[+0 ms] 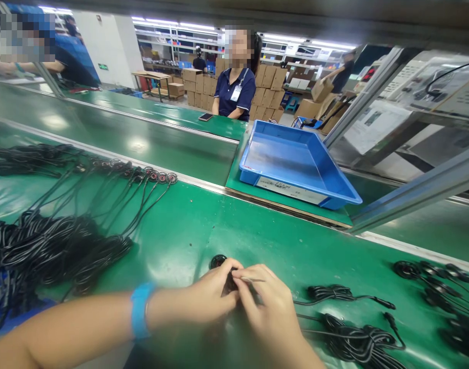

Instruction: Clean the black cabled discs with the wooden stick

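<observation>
My left hand [211,293], with a blue band [142,310] at its wrist, is closed on a dark part at the middle of the green bench. A round black disc [218,261] with a reddish middle shows just beyond its fingers. My right hand [270,302] meets it from the right, pinching a thin pale stick [253,280] between thumb and fingertips. The stick's far end is hidden by the fingers. Right of this hand lie a bundled black cable [330,293] and a larger cable bundle [357,335].
At left lie a heap of black cables [61,246] and a row of round heads [161,177]. More black round parts [407,269] lie at right. A blue tray [291,154] stands beyond my hands, near a slanted metal post [419,189]. A person [234,95] is across the bench by a phone [205,117].
</observation>
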Motion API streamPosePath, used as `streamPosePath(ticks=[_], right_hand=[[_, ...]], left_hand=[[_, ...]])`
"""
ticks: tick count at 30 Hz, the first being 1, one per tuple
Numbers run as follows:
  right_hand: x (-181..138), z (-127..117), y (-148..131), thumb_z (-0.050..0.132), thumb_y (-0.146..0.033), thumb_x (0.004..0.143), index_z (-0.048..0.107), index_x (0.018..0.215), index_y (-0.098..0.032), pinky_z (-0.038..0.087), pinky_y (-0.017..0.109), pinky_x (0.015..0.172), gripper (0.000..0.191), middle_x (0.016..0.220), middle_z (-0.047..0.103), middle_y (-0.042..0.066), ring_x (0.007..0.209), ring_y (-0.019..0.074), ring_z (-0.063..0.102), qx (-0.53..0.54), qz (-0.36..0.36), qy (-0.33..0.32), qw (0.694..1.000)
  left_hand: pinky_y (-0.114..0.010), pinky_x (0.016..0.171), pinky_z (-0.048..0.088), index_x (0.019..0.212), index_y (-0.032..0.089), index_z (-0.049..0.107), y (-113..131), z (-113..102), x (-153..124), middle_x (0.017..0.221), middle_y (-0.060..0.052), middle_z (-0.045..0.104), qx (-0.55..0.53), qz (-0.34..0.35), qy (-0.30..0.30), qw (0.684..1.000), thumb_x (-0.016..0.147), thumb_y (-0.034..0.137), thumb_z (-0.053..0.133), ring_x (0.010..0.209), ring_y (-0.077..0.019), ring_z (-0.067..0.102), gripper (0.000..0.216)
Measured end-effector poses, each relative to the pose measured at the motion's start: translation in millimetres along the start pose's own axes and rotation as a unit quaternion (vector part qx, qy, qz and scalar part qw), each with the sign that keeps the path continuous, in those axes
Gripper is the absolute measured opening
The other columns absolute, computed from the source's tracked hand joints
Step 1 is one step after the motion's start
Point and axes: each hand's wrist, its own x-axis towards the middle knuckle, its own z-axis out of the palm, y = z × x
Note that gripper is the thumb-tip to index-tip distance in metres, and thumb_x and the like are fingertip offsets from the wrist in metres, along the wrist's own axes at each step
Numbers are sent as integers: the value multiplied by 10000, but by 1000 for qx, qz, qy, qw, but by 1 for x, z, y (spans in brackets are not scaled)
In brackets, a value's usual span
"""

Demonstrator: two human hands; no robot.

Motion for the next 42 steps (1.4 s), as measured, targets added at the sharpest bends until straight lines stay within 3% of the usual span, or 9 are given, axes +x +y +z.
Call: streamPosePath(ticks=[3, 9, 20, 24, 27, 31, 34, 38, 42], right_hand=[[2, 0, -1, 546, -88, 912, 629, 1053, -209, 498, 306, 690, 204, 893, 662, 39, 794, 162, 615, 0, -1, -5, 1000], [1, -3, 1, 637, -96, 867, 669, 950, -242, 532, 251, 719, 171, 881, 695, -12, 796, 130, 653, 75, 70, 123, 987], [3, 9, -1, 601, -101, 894, 669, 974, -208, 534, 217, 749, 150, 910, 702, 13, 822, 114, 662, 62, 42, 71, 995], [8, -1, -1, 582, -149, 915, 656, 936, -215, 533, 213, 756, 101, 898, 699, 3, 827, 113, 665, 63, 44, 74, 994], [11, -22, 11, 532, -261, 957, 627, 1051, -208, 535, 211, 704, 143, 902, 696, 9, 767, 112, 668, -7, 110, 95, 989], [12, -50, 43, 507, -340, 946, 655, 1014, -200, 473, 242, 539, 215, 705, 665, -18, 556, 132, 610, -169, 200, 34, 964], [11, -56, 61, 574, -286, 877, 691, 901, -202, 398, 274, 502, 146, 689, 679, 3, 551, 179, 613, -223, 214, 10, 951], [7, -60, 62, 579, -257, 866, 701, 969, -203, 357, 294, 499, 168, 762, 709, 30, 592, 228, 636, -269, 223, 9, 937], [6, -66, 49, 507, -305, 937, 677, 1021, -229, 452, 318, 623, 204, 905, 711, 31, 752, 218, 658, -260, 196, 34, 945]], left_hand=[[-350, 900, 437, 1075, 177, 456, -1, 1, 1, 1016, -60, 552, -33, 14, 7, 999, 908, 264, 521, 965, -204, 533, 199], [-337, 864, 438, 1120, 191, 487, 8, -1, 1, 1001, -46, 567, -59, 1, 46, 997, 883, 271, 580, 953, -203, 544, 267], [-338, 865, 438, 1082, 186, 493, 2, 0, 1, 956, -33, 550, -61, 3, 36, 997, 866, 240, 588, 941, -200, 533, 242], [-318, 805, 434, 1070, 200, 472, 2, 0, 2, 941, -22, 549, -79, 0, 31, 996, 860, 224, 586, 889, -182, 535, 241], [-294, 748, 420, 1130, 212, 423, 0, -2, 1, 946, -9, 554, -113, -11, -3, 993, 834, 168, 592, 804, -143, 522, 343], [-274, 716, 399, 1186, 209, 394, -4, -5, 1, 987, -16, 555, -160, -29, -24, 986, 782, 109, 611, 777, -116, 501, 469], [-269, 699, 393, 1184, 196, 404, -6, -6, 2, 983, -26, 567, -180, -31, -22, 983, 778, 135, 628, 773, -115, 493, 467], [-265, 689, 402, 1181, 184, 422, -8, -8, 3, 968, -32, 588, -194, -23, -17, 981, 777, 196, 672, 771, -118, 508, 476], [-244, 644, 396, 1183, 190, 438, -11, -9, 5, 969, -27, 605, -213, -30, -18, 976, 787, 229, 686, 721, -102, 514, 469]])
